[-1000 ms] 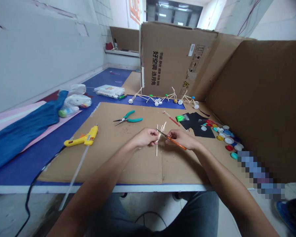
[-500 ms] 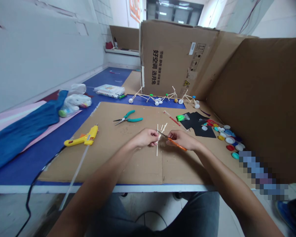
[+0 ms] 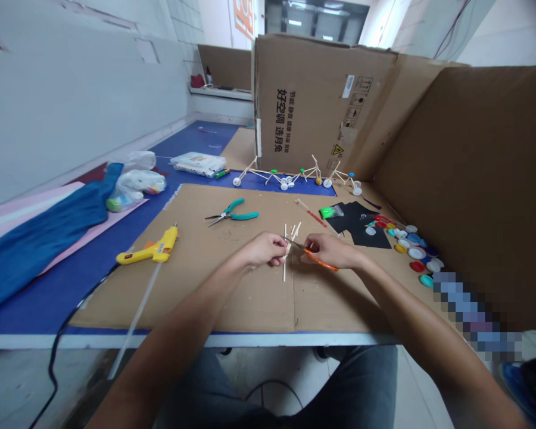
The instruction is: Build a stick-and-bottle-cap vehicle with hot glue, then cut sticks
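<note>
Two legs (image 3: pixel 357 387) in gray-blue cloth sit under the white edge of the counter (image 3: pixel 268 340). A long, see-through glue stick (image 3: pixel 138 313) pokes out of a smooth yellow glue gun (image 3: pixel 156 253) and hangs past that edge. Flat brown cardboard (image 3: pixel 232 298) covers much of the top, with a fold line down it.

Over the cardboard, the left hand (image 3: pixel 267 249) pinches a thin, pale stick (image 3: pixel 289 246), its fingers close together. The right hand (image 3: pixel 328 251) has its fingers wrapped on scissors (image 3: pixel 322 261) with hard orange handles. Their thin dark blades point at the pinched stick, right by the left fingertips. One straight, loose stick (image 3: pixel 284 273) lies just under the left hand, and short bits (image 3: pixel 297 229) lie just past it.

Farther off, pliers (image 3: pixel 245 216) with teal handles lie spread apart. Flat black paper (image 3: pixel 356 219) is to the right, near round, shiny caps (image 3: pixel 417 254) in many colors. Next come pointy stick models (image 3: pixel 284 185) with round white wheels. Behind them stands a tall cardboard box (image 3: pixel 312 101) with black print.
</note>
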Motion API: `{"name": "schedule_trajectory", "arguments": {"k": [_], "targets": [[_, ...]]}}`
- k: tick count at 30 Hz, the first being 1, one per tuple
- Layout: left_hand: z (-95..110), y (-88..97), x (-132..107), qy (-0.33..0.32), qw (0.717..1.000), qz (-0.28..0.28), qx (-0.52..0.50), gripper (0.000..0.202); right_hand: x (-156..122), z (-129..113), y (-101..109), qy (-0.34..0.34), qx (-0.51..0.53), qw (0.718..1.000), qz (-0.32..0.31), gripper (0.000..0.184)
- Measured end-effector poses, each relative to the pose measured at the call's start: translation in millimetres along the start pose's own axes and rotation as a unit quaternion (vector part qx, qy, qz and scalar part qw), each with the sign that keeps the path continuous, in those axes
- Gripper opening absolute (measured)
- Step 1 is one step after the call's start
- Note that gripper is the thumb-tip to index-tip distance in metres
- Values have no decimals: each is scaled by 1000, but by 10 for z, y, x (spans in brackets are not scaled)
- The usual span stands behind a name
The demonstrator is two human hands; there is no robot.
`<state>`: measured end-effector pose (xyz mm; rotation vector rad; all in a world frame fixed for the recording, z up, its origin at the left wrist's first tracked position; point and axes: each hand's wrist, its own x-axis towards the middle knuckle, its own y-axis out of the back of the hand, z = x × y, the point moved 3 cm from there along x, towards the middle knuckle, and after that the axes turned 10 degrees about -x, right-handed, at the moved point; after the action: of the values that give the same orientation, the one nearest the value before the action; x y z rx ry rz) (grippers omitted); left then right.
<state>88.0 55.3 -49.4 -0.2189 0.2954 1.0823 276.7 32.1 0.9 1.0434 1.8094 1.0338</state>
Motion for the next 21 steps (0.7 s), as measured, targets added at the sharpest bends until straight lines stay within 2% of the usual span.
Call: {"name": "schedule_trajectory", "arguments": {"k": [9, 21], "targets": [[2, 2, -2, 7, 1000, -6, 5, 7, 5, -24, 48, -8, 34, 999, -31, 34], [20, -14, -32, 10, 1000, -14, 1, 8, 4, -15, 62, 1, 17, 1000, -25, 29]]}}
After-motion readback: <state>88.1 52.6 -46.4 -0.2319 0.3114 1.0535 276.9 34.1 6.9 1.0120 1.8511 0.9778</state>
